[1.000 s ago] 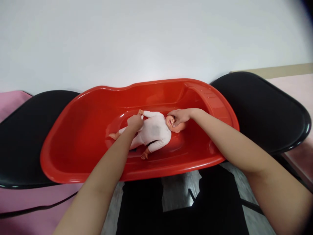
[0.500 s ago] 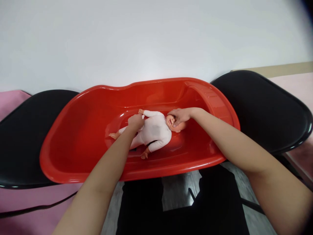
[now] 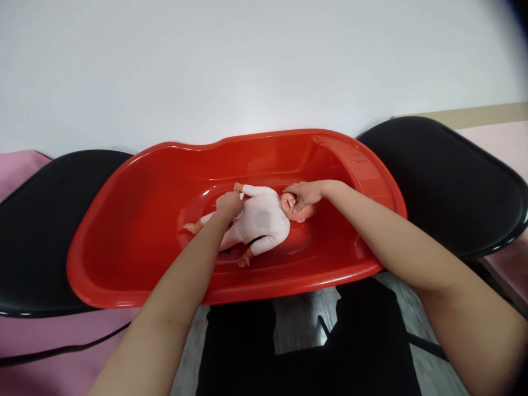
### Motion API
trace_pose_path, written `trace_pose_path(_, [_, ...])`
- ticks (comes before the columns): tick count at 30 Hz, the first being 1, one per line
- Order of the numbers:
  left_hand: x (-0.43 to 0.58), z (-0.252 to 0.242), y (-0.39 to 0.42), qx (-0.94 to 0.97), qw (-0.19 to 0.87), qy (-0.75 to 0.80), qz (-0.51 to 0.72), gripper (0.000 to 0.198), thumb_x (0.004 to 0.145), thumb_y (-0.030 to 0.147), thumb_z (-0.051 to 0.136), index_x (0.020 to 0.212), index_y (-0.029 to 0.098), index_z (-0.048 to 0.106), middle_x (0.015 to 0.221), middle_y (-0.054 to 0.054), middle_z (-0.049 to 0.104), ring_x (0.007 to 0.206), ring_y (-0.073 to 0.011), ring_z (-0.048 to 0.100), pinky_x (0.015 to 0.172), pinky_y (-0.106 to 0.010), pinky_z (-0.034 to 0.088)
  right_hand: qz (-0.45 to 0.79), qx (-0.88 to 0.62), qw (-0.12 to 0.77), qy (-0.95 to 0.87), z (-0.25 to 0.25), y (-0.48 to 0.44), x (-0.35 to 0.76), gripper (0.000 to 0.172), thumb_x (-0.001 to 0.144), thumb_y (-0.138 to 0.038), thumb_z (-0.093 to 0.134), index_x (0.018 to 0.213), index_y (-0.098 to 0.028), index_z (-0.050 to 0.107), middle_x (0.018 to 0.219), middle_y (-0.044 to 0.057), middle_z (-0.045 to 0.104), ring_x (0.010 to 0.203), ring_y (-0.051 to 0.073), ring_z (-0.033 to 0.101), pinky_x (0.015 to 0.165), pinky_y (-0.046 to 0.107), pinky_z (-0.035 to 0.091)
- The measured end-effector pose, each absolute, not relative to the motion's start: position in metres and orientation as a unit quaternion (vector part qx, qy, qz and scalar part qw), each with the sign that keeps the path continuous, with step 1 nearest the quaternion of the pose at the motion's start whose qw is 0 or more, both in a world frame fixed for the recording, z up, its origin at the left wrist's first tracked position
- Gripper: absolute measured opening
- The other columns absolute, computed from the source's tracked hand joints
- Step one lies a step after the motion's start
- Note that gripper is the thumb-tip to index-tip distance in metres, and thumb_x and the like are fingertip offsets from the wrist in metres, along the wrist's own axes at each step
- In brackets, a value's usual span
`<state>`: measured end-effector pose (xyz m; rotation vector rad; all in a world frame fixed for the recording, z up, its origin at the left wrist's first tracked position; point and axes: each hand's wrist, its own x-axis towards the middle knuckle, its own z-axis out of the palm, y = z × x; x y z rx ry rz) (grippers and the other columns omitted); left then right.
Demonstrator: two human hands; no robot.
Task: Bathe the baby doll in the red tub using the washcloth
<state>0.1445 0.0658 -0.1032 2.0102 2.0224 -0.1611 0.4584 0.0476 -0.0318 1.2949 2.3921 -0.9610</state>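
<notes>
A baby doll (image 3: 264, 214) in a white bodysuit lies on its back in a red baby bathtub (image 3: 136, 242), its head to the right and feet to the left. Over the doll's lower belly and hip, my left hand (image 3: 230, 203) is closed. White fabric pokes out around its fingers; whether this is a cloth or the doll's suit I cannot tell. My right hand (image 3: 306, 193) clasps the doll's head (image 3: 307, 212), with fingers across the eyes and the thumb on the cheek. The doll's mouth remains visible. My left forearm hides part of its legs.
A black chair seat (image 3: 53, 231) adjoins the tub on the left and another black chair seat (image 3: 449, 187) on the right. Behind stands a white wall (image 3: 247, 66). Pink surfaces (image 3: 61, 352) show at the sides, and my dark-clothed legs are below.
</notes>
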Motion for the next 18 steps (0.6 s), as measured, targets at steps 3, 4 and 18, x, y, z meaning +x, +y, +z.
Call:
trace_pose_path(3, [0.146,-0.102,0.065,0.698,0.145,0.699,-0.057,0.057,0.116,0.055,0.041,0.141,0.015,0.072,0.119,-0.024,0.08,0.114,-0.0418,0.076,0.093,-0.048,0.057,-0.335,0.446,0.13,0.82,-0.032,0.048,0.459,0.08,0.076,-0.062,0.087,0.146,-0.032,0.065,0.159,0.009,0.063,0.145,0.039,0.061,0.118,0.051,0.052])
trace_pose_path(4, [0.146,-0.1,0.064,0.697,0.148,0.699,-0.058,0.057,0.116,0.055,0.04,0.139,0.014,0.072,0.119,-0.024,0.08,0.114,-0.0412,0.076,0.094,-0.047,0.056,-0.336,0.447,0.131,0.819,-0.032,0.048,0.459,0.08,0.076,-0.062,0.087,0.147,-0.032,0.065,0.16,0.008,0.063,0.145,0.039,0.061,0.118,0.051,0.052])
trace_pose_path(18, [0.184,-0.087,0.053,0.759,0.139,0.635,-0.026,0.042,0.112,0.041,0.05,0.14,0.018,0.072,0.137,-0.02,0.075,0.131,-0.0384,0.072,0.107,-0.046,0.057,-0.337,0.443,0.137,0.819,-0.021,0.039,0.452,0.073,0.08,-0.049,0.084,0.146,-0.026,0.064,0.157,0.011,0.064,0.141,0.037,0.063,0.117,0.047,0.052])
